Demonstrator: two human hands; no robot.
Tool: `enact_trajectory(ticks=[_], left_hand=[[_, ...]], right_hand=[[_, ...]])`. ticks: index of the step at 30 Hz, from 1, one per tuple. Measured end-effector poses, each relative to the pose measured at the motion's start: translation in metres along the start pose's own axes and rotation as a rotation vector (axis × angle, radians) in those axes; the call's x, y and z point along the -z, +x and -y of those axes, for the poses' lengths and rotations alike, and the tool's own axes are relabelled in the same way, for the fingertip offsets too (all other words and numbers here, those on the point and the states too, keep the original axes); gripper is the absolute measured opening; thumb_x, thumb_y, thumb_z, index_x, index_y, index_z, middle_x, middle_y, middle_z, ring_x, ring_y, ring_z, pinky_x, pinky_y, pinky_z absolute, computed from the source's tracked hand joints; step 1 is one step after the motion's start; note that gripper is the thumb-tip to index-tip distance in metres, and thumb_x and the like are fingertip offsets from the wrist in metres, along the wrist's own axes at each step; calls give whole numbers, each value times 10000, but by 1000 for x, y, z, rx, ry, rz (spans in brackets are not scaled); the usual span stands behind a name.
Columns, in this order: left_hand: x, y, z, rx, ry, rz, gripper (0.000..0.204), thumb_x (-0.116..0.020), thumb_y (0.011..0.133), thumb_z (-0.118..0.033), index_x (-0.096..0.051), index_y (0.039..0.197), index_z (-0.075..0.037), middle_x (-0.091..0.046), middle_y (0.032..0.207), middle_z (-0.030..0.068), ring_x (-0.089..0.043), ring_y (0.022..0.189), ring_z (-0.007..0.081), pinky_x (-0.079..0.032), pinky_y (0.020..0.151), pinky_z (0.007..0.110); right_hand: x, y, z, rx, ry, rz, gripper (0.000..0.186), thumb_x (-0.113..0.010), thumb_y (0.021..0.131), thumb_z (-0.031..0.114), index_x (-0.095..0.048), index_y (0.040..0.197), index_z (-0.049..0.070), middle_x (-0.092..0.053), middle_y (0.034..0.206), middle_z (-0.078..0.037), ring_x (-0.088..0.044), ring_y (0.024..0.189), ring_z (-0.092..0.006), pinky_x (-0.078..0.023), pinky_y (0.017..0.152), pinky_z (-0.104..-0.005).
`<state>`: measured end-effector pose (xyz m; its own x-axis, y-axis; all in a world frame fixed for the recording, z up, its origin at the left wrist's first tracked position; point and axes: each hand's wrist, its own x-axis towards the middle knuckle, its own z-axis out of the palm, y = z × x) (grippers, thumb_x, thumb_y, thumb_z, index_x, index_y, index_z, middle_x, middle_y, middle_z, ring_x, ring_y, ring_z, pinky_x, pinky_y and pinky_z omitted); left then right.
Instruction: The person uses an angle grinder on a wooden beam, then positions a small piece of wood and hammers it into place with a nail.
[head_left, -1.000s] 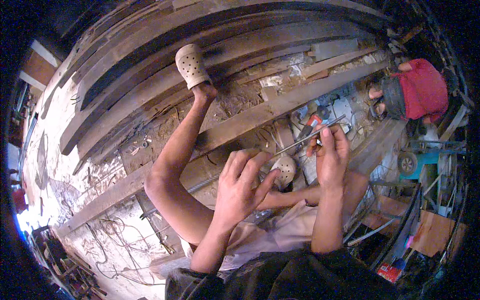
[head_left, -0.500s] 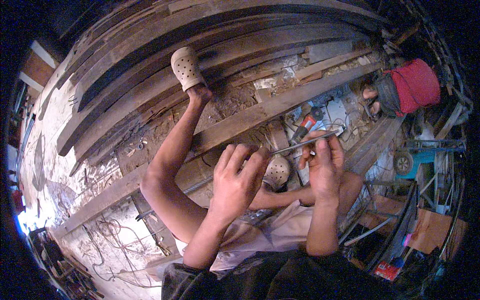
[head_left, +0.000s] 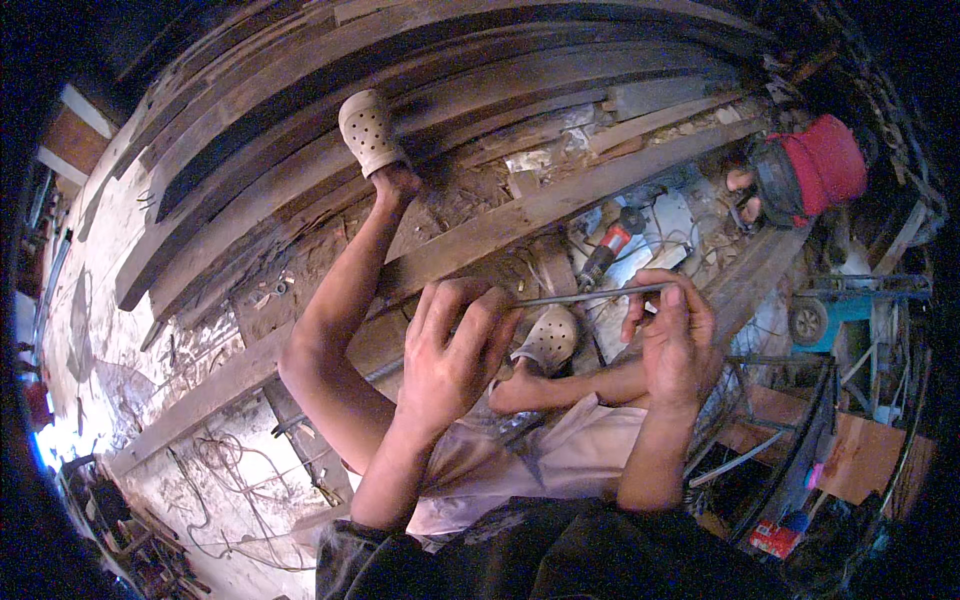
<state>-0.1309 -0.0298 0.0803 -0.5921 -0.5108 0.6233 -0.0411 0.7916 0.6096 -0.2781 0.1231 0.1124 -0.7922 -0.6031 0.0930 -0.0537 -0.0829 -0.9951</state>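
Left hand [head_left: 450, 345] and right hand [head_left: 682, 350] are holding up a thin metal rod [head_left: 590, 296].
Both hands' fingers [head_left: 673, 298] are clamping it; a red power tool [head_left: 612, 245] is lying unused.

Dim in here, glare blazing between eight and nine o'clock, the floor [head_left: 225, 505] washed pale at eight! Left hand [head_left: 450, 350] and right hand [head_left: 677, 355] softly lit; planks [head_left: 600, 62] bow at twelve, grain speckles the shadows, blackness rings the edges.

Thin grey rod [head_left: 590, 296], straight, crosswise, from left grip [head_left: 447, 350] to right grip [head_left: 676, 352].
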Motion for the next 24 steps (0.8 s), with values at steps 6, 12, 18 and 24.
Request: enact_trajectory(ticks=[6, 12, 18, 24], left_hand=[[-1, -1, 5, -39, -2, -52, 249, -711, 685, -55, -600, 907, -45, -534, 841, 114, -533, 743, 288, -462, 631, 374], [2, 1, 9, 22, 8, 78, 207, -702, 685, -71, -619, 873, -55, -554, 837, 96, -543, 760, 279, -456, 641, 368], [0, 9, 16, 417, -276, 255, 149, -702, 728, -138, -641, 775, -11, -600, 753, 127, -593, 757, 286, -453, 685, 351], [-35, -9, 76, 637, -374, 219, 152, -698, 721, -113, -648, 804, 5, -628, 792, 137, -611, 701, 253, -464, 681, 321]], right_hand=[[-2, 0, 4, 39, -136, 6, 423, -496, 917, 365, -612, 1004, -33, -564, 717, -49, -524, 604, -121, -456, 556, -265], [5, 3, -2, -31, -224, -5, 413, -503, 915, 362, -622, 971, -30, -593, 754, -53, -530, 599, -112, -448, 539, -260], [7, 22, -22, -145, -176, 12, 403, -487, 920, 384, -617, 913, 2, -623, 797, -66, -533, 612, -95, -463, 518, -246], [21, 13, -127, -428, -230, 30, 332, -508, 918, 359, -604, 946, 42, -590, 758, -41, -522, 612, -83, -450, 500, -228]])
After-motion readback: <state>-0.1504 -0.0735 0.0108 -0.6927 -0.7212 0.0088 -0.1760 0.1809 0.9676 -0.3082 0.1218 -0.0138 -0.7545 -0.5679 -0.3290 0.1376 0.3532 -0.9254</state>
